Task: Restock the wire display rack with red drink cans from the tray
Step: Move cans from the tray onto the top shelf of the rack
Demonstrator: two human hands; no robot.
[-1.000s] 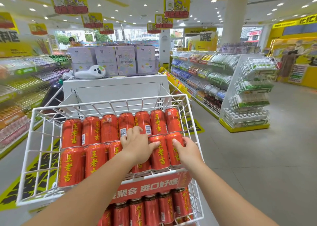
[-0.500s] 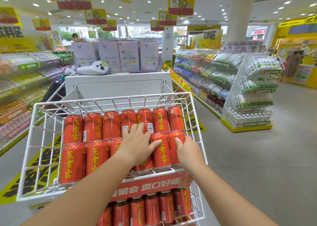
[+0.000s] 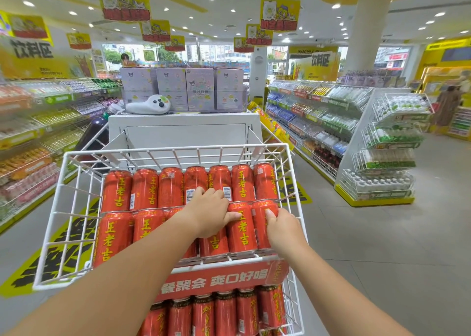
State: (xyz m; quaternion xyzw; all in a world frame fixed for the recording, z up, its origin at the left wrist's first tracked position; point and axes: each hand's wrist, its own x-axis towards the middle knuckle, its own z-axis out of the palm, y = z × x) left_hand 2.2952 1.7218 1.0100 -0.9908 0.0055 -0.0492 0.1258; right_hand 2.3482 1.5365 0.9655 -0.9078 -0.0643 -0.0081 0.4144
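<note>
Settling red cans into top tier of wire rack, centre frame; restock judged nearly done
Cupping middle can with left hand, fingers curled, thumb splayed; gripping end can with right hand, fingers bent round it; noted bare strip at tier's left, lower cans in place, tray out of view

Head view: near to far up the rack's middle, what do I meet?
Lower-tier cans → red banner → front row of cans with left hand and right hand on it → back row of cans → rack's rear rim → white cabinet → lilac boxes.
</note>
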